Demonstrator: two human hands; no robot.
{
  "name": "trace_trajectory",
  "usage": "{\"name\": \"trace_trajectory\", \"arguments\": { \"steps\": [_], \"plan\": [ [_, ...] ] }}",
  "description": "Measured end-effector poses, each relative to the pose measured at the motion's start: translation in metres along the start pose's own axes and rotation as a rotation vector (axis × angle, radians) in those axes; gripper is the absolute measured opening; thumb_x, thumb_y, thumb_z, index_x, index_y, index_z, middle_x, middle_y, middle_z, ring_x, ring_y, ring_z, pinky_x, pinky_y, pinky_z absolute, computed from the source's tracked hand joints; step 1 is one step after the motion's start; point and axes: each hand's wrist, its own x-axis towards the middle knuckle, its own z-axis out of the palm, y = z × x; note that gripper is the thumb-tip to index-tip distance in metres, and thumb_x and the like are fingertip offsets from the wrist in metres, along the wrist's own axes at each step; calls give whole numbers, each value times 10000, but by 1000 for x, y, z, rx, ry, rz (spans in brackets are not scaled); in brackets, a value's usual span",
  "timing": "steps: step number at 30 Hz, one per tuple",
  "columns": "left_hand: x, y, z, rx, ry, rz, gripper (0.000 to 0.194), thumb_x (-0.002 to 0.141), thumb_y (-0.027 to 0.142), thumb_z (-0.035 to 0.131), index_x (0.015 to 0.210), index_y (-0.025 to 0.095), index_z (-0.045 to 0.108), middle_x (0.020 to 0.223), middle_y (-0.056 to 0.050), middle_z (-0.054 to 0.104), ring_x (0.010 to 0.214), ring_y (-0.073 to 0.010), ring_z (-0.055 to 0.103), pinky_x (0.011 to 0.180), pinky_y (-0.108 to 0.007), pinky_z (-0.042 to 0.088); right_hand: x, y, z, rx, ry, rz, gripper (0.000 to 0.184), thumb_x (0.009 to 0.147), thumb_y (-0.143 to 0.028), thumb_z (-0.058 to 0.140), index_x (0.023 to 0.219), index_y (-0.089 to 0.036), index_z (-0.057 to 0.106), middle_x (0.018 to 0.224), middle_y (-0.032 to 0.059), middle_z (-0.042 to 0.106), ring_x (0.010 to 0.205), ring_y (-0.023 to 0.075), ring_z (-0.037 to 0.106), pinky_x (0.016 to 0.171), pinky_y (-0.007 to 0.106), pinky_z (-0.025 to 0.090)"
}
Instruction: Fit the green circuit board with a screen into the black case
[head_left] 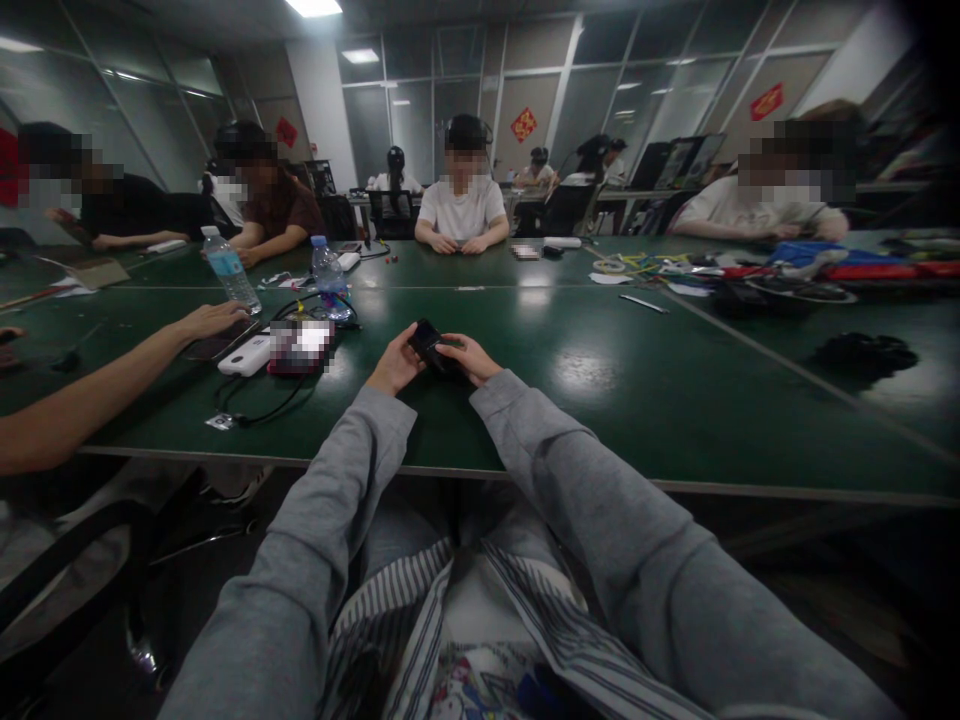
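Observation:
Both my hands are around a small black device (pixel 427 342) with a dark, screen-like upper face, held just above the green table. My left hand (pixel 395 362) grips its left side, fingers wrapped about the edge. On the other side, my right hand (pixel 471 358) closes on it, with the thumb lying across its front. The device is tilted, and its lower end is dark and hard to make out. Its exact kind cannot be told.
Left of my hands lie a white power bank (pixel 246 354), a red-edged phone (pixel 300 350) and a black cable (pixel 279 405). Two bottles, one clear (pixel 229 268) and one purple-labelled (pixel 330 275), stand behind. A neighbour's hand (pixel 214 320) rests nearby. Black cloth-like item (pixel 866 352) lies right.

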Motion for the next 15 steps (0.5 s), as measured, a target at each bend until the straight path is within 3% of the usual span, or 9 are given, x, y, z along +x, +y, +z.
{"name": "trace_trajectory", "arguments": {
  "steps": [9,15],
  "plan": [
    [12,-6,-5,66,-35,40,189,827,278,689,960,147,657,837,-48,699,739,-133,661,709,-253,512,-3,-4,2,67,53,-8,372,750,-215,745,1081,-180,579,854,14,677,728,130,658,840,342,571],
    [17,-16,-7,133,-20,136,422,685,87,785,1061,169,613,906,-26,691,760,-108,661,737,-235,507,-1,-6,-1,92,109,0,385,763,-228,731,1112,-184,575,857,14,677,731,131,661,832,334,561]
  ]
}}
